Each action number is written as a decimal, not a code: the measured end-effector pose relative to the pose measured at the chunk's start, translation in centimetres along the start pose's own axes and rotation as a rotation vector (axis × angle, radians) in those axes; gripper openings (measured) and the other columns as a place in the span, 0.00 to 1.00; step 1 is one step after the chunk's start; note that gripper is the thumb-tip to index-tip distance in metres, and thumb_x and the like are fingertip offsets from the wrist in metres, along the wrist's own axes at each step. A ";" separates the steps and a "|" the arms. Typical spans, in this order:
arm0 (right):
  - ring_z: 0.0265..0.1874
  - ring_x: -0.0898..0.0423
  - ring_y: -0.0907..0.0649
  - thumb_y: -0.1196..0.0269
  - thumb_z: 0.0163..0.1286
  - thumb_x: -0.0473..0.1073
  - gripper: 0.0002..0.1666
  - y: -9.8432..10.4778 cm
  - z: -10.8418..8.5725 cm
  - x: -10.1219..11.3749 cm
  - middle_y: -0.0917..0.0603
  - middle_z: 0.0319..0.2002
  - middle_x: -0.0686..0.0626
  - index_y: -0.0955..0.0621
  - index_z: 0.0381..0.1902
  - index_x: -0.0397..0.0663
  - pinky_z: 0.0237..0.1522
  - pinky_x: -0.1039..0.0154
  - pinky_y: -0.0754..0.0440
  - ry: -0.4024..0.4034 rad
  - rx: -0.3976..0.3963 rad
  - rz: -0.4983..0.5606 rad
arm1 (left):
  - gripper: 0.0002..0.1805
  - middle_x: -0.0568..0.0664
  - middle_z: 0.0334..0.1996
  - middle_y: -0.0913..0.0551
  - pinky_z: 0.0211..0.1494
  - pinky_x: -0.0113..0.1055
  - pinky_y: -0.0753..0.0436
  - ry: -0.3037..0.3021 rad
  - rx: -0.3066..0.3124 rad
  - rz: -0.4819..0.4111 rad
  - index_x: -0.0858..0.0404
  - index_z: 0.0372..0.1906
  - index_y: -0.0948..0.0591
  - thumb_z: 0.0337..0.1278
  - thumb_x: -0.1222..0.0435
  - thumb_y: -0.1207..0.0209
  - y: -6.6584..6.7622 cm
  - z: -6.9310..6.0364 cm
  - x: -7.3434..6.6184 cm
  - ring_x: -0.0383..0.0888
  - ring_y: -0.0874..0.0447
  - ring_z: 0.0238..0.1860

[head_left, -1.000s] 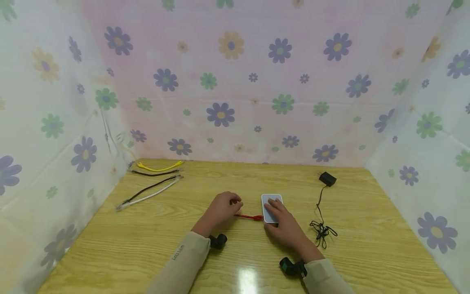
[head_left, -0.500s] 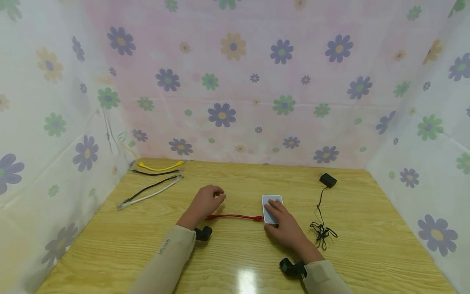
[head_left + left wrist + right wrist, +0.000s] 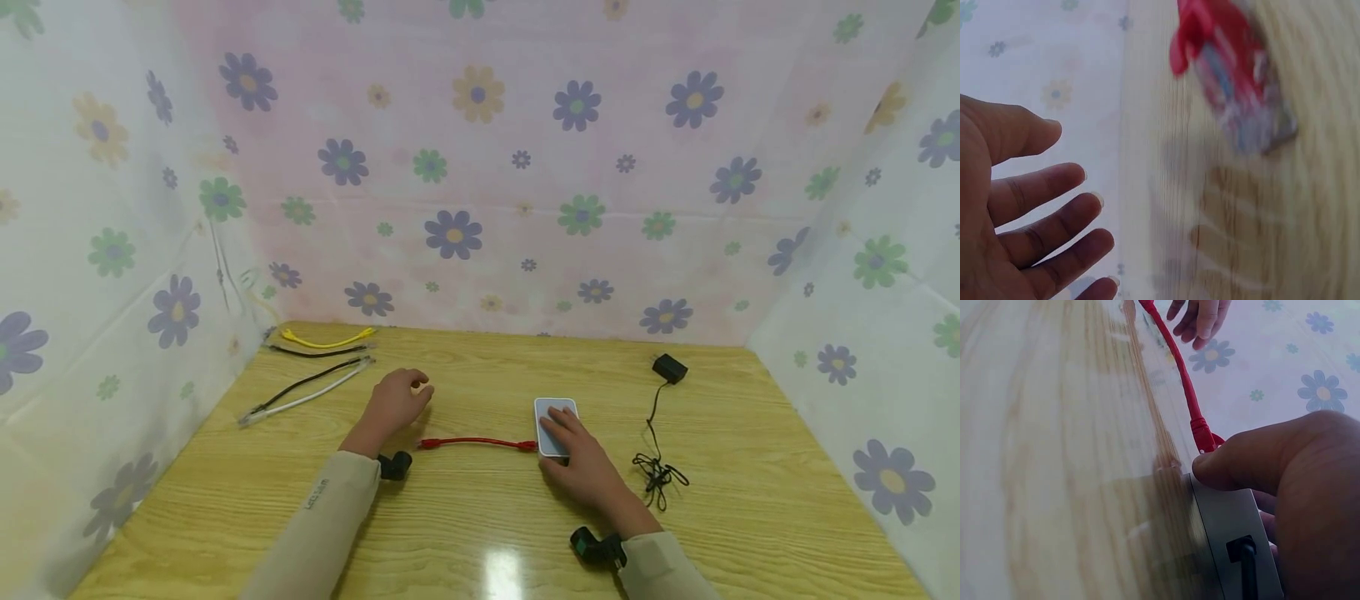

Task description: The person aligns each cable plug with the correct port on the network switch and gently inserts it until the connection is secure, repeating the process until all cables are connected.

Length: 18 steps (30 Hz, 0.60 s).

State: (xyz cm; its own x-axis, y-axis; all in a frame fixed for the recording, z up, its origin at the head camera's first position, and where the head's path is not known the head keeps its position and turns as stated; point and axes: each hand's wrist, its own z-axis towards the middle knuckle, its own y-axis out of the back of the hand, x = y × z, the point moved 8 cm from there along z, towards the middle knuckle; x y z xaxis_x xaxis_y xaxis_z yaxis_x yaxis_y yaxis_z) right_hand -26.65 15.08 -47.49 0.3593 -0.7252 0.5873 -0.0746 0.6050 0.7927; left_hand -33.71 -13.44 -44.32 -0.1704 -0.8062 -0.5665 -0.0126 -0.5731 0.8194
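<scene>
A small white network box (image 3: 555, 405) with a grey top lies flat on the wooden table. My right hand (image 3: 581, 462) holds it, fingers over the top and thumb on the near edge, close to the red plug (image 3: 1202, 434). From the box's left side a red network cable (image 3: 480, 440) runs left along the table. Its loose clear-tipped plug (image 3: 1250, 119) shows large and blurred in the left wrist view. My left hand (image 3: 392, 406) hovers left of that end, fingers loosely bent and holding nothing. A black cord (image 3: 1248, 569) enters a port on the box.
At the back left lie a yellow cable (image 3: 327, 344), black cables (image 3: 307, 382) and a white cable (image 3: 322, 390). A black power adapter (image 3: 670, 367) with a tangled cord (image 3: 658, 472) lies right of the box. Flowered cloth (image 3: 480, 183) walls surround the table.
My left hand has moved left off the red cable, uncovering its loose end and whole length. My right hand and the box stay in place.
</scene>
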 end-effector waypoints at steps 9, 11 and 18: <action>0.75 0.40 0.43 0.36 0.66 0.45 0.35 0.0 0.1 -0.1 0.37 0.73 0.44 0.31 0.70 0.46 0.64 0.40 0.30 0.008 -0.004 0.001 | 0.22 0.65 0.55 0.23 0.52 0.60 0.23 0.063 -0.013 0.117 0.67 0.60 0.23 0.70 0.58 0.50 1.2 0.7 1.6 0.63 0.23 0.54; 0.74 0.40 0.43 0.36 0.66 0.45 0.35 0.1 0.0 -0.1 0.37 0.73 0.44 0.31 0.70 0.46 0.63 0.40 0.30 0.013 -0.010 0.000 | 0.22 0.66 0.56 0.24 0.52 0.61 0.24 0.084 -0.007 0.136 0.67 0.61 0.25 0.71 0.58 0.51 1.3 0.8 1.9 0.64 0.24 0.55; 0.75 0.42 0.44 0.36 0.65 0.45 0.37 0.0 0.0 -0.2 0.38 0.74 0.46 0.32 0.71 0.47 0.64 0.41 0.31 0.000 -0.001 0.032 | 0.25 0.70 0.60 0.27 0.52 0.67 0.26 0.129 -0.006 0.195 0.68 0.64 0.28 0.70 0.58 0.51 1.9 0.9 3.0 0.67 0.27 0.59</action>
State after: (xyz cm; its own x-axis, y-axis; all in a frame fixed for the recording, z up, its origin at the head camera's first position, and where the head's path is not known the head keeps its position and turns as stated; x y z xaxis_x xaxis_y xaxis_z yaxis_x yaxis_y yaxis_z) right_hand -26.66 15.22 -47.57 0.3571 -0.7050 0.6127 -0.0855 0.6285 0.7731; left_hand -35.14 -16.81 -44.43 -0.0414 -0.9138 -0.4040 0.0141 -0.4048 0.9143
